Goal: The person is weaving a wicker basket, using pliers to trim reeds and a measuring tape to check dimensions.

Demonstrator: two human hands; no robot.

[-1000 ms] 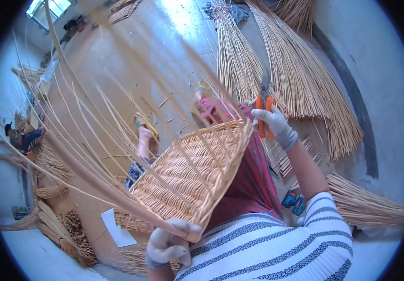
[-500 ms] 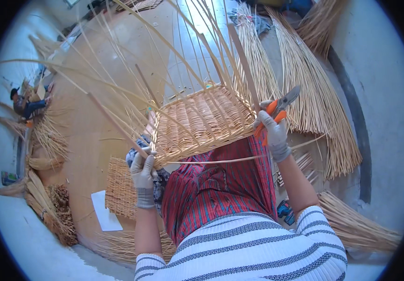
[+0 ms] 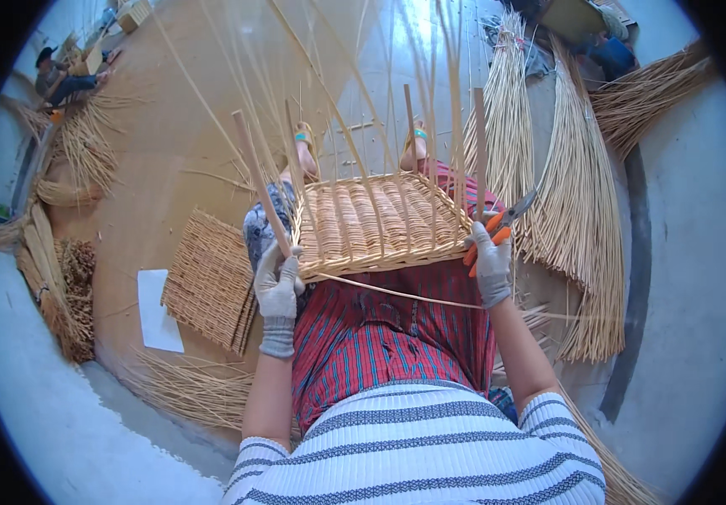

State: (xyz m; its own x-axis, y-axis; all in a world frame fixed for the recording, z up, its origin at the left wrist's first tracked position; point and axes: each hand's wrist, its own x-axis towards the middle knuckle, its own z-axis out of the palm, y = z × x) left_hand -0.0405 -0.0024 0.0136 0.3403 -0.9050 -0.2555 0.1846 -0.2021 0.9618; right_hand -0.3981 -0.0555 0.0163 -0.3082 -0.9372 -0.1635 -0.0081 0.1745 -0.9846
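Observation:
A rectangular woven wicker base [image 3: 380, 219], with thin canes and thicker corner sticks standing up from it, rests over my lap. My gloved left hand [image 3: 279, 284] is closed round its near left corner, by the foot of a corner stick [image 3: 259, 181]. At the near right corner my gloved right hand [image 3: 491, 263] holds the orange-handled pruning shears [image 3: 502, 225], their blades pointing up and to the right. Those same fingers also touch the base's edge. One loose cane [image 3: 397, 293] runs from the near left corner past my right wrist.
Woven panels [image 3: 207, 278] lie stacked on the floor at left, beside a white sheet [image 3: 158, 310]. Long bundles of canes [image 3: 577, 202] spread along the right wall. Another person [image 3: 60, 77] sits among canes at the far left. Dark red striped cloth [image 3: 388, 328] covers my lap.
The base has come down nearer my lap and sits more level, its upright canes swaying. Both hands keep their corners. My view has shifted, so more of the panels and my feet show.

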